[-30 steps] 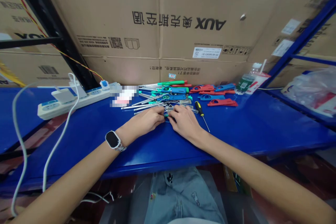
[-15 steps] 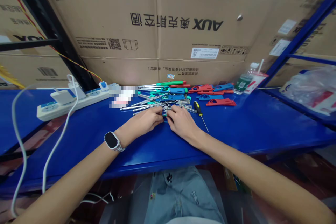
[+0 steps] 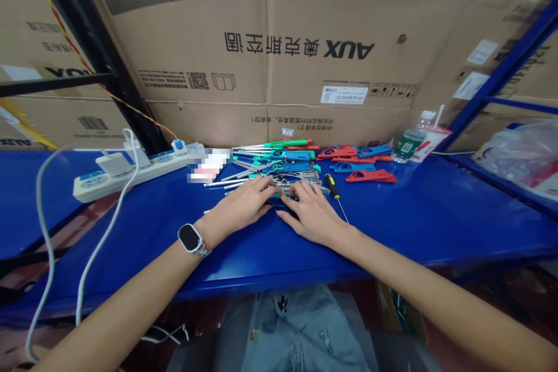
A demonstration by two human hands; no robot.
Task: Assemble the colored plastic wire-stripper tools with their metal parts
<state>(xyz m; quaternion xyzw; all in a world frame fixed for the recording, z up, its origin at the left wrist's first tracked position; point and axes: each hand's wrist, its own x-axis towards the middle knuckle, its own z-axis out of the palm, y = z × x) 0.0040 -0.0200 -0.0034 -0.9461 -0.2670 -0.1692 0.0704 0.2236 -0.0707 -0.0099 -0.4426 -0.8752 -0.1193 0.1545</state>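
A small, mostly hidden blue part [image 3: 276,201] is seen between the bare left hand [image 3: 248,200] and bare right hand [image 3: 310,212]; whether it is grasped cannot be told. Right of them, a black-and-yellow-handled metal screwdriver [image 3: 332,187] is laid.

Left fingers [image 3: 267,187], right fingers [image 3: 300,190] at piled tools [image 3: 295,167], screwdriver [image 3: 332,185] beside

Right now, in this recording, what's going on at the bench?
A person's left hand and right hand are close together over the blue tabletop, at the near edge of a pile of metal rods and coloured handles. What lies between them is mostly hidden. A screwdriver and red and blue plastic pieces lie to the right.
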